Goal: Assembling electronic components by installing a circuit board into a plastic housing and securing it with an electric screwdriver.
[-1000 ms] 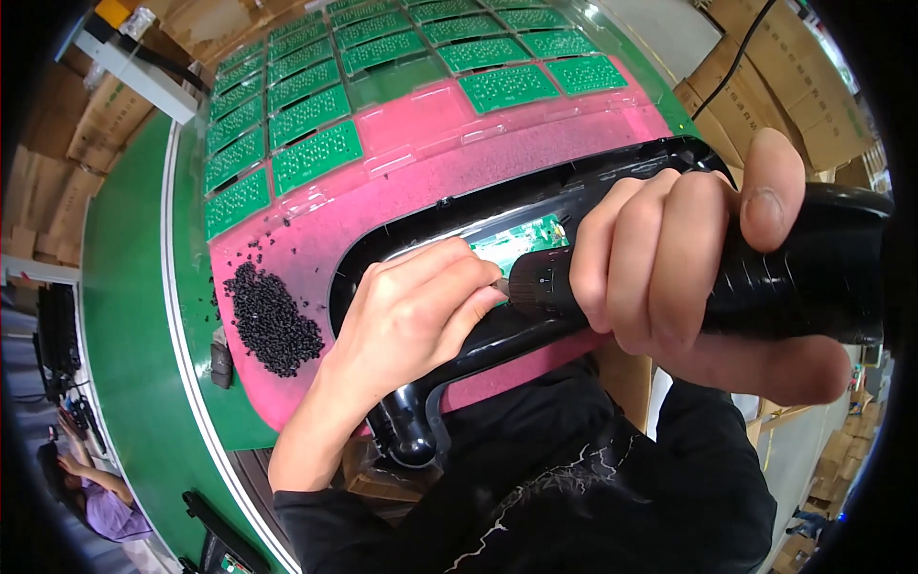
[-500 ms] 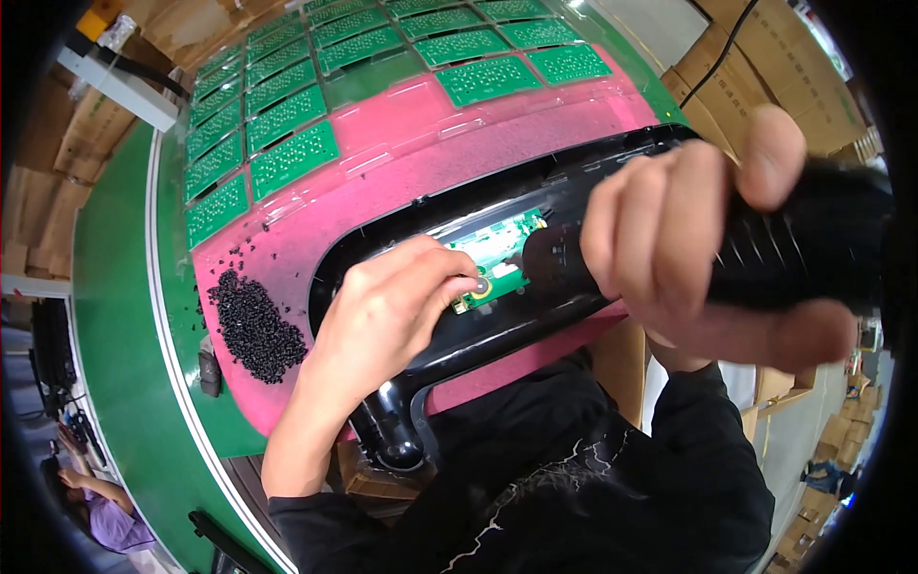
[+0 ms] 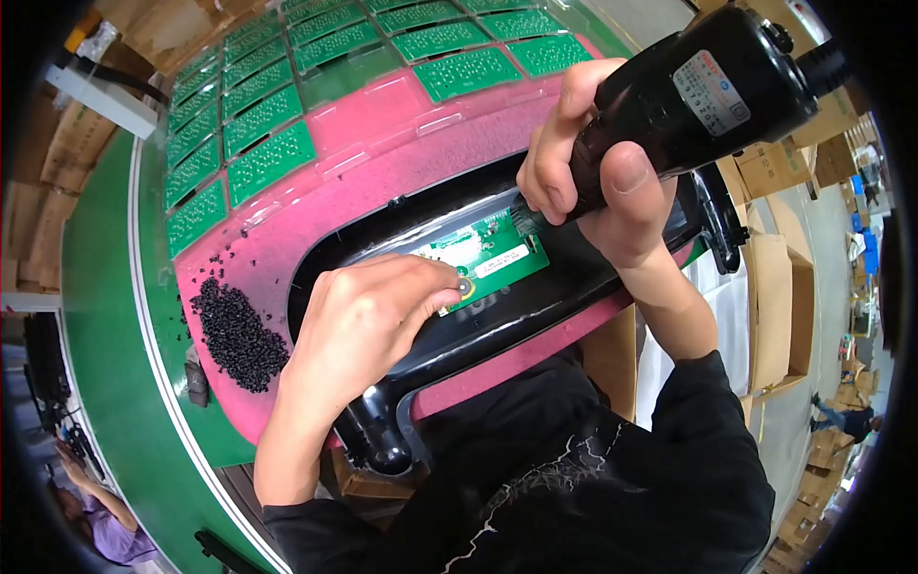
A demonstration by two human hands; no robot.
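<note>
A green circuit board (image 3: 502, 264) with a white label lies inside a long black plastic housing (image 3: 516, 316). My left hand (image 3: 368, 311) has its thumb and fingers pinched together at the board's near left corner, touching beside a small round grey part (image 3: 466, 287) ringed in yellow. Whatever sits between those fingertips is hidden. My right hand (image 3: 612, 177) is wrapped round a black electric screwdriver (image 3: 669, 105), tilted with its lower end at the far right part of the board. Its bit and the contact point cannot be made out clearly.
A pile of small black screws (image 3: 239, 340) lies left of the housing on a pink mat (image 3: 373, 172). Behind it, a clear tray (image 3: 335, 158) holds several green boards. An open cardboard box (image 3: 770, 306) stands at the right. Another person (image 3: 110, 526) appears at far left.
My right hand and the screwdriver have swung left and inward, from beyond the housing's right side to over the board. My left hand stays at the board's corner. The view has shifted slightly.
</note>
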